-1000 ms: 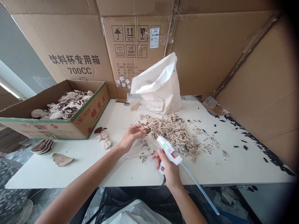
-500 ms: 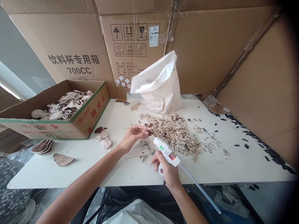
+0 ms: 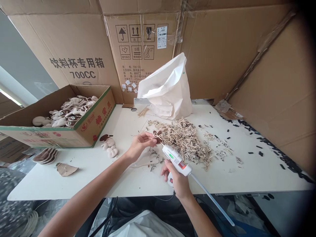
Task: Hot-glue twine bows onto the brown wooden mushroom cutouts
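My left hand pinches a small brown round piece with a pale bow on it, holding it just above the white table. My right hand grips a white glue gun whose nozzle touches the lower edge of that piece. A clear glue stick sticks out behind the gun, past the table's front edge. A heap of pale bows lies just right of both hands.
An open carton of finished pale and brown pieces stands at the left, with several more pieces beside it. A white bag stands at the back. Cardboard walls surround the table. Dark scraps litter the right side.
The glue gun moved up and left until its nozzle met the brown piece. My left hand shifted the piece slightly right and turned it toward the nozzle.
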Available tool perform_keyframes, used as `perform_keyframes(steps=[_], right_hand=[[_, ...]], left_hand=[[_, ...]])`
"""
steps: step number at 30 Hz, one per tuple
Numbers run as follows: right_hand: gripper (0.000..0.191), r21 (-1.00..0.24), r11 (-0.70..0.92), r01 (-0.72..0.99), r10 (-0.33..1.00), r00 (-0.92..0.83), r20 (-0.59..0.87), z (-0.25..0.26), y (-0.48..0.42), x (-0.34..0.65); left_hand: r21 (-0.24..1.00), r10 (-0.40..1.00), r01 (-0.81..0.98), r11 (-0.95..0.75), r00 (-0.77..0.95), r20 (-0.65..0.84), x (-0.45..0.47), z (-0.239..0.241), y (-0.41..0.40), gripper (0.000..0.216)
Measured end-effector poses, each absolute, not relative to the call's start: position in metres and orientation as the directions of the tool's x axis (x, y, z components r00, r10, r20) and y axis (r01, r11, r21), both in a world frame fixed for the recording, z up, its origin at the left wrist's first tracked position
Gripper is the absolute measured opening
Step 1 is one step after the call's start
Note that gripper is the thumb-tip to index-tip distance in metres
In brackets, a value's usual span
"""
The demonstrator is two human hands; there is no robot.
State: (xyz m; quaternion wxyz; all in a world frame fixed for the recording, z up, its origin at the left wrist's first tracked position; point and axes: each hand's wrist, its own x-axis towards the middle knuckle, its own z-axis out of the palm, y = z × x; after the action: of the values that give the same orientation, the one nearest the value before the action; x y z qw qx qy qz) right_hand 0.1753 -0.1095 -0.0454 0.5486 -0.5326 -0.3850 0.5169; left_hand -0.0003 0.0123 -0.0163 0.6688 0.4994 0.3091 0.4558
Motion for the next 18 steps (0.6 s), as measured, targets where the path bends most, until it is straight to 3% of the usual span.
perform_keyframes(steps=[18], right_hand=[[0.045, -0.975, -0.108, -0.194, 0.972, 0.186, -0.145, -0.0436, -0.1102, 0.174]], left_hand=[[0.943, 0.918, -0.314, 0.109, 0.397, 0.026, 0.0002, -0.0146, 0.0106, 0.029]])
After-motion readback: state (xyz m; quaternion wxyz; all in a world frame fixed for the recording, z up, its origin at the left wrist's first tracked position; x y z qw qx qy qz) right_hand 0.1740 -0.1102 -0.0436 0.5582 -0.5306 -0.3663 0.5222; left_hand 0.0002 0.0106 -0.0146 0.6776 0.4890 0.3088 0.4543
